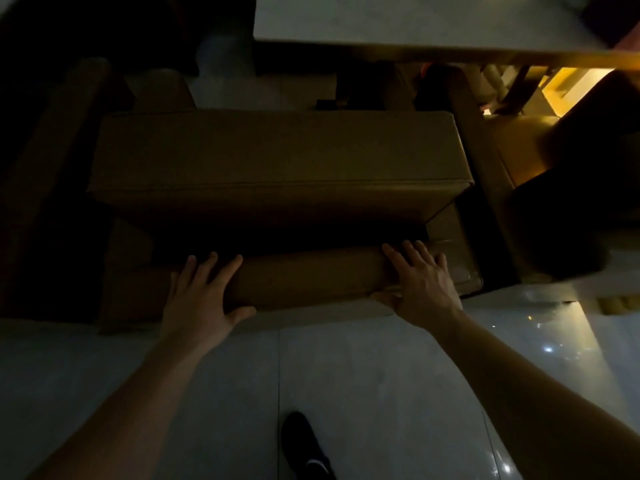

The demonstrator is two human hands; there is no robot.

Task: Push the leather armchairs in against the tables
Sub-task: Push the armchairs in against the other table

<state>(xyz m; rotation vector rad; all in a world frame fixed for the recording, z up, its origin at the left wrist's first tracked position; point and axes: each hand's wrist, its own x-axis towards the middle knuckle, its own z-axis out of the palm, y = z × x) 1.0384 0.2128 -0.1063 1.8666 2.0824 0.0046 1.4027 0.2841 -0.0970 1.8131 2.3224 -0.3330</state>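
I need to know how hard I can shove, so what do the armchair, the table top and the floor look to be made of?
Armchair: brown leather or leather-look upholstery, going by its soft sheen, stitched seams and padded edges.
Table top: pale, smooth and matte, maybe stone or laminate; the dim light leaves it open.
Floor: glossy pale tile, judging by a grout line and mirrored light spots.

glossy pale tiled floor [346,375], black shoe [304,445] near bottom edge
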